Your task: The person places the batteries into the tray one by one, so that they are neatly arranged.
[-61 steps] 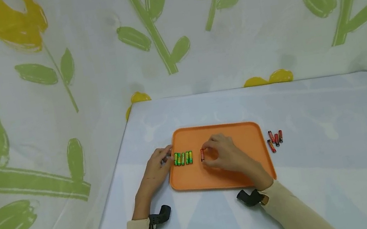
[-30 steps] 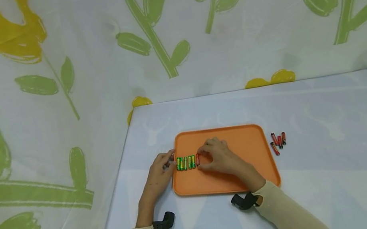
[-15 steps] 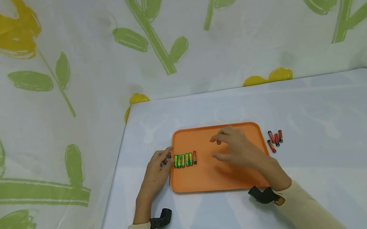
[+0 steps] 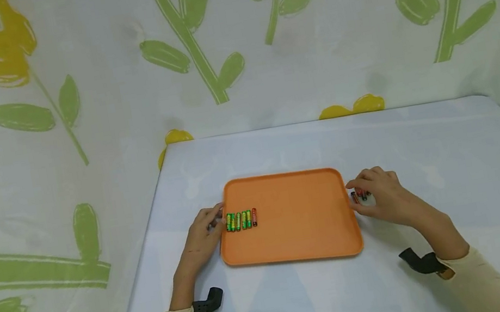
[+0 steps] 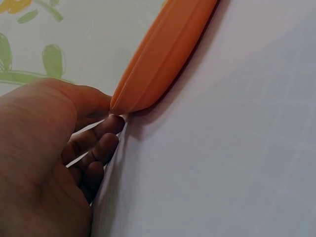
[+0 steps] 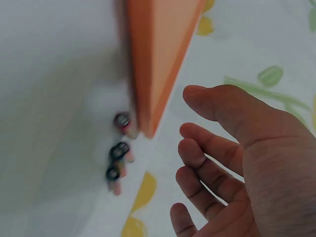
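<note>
Right hand (image 4: 388,199) slack, nothing in it, thumb and fingers parted near loose red batteries (image 4: 355,198) just off the right edge of an orange tray (image 4: 293,237). Left hand (image 4: 201,240) loose, fingertips touching tray's left edge. Table (image 4: 418,150) pale, blue-patterned; flower-printed backdrop (image 4: 350,40) behind. Tray nearer table's left edge; inside, five green batteries (image 4: 238,221), then one red battery (image 4: 254,217), rowed towards tray's left edge.
</note>
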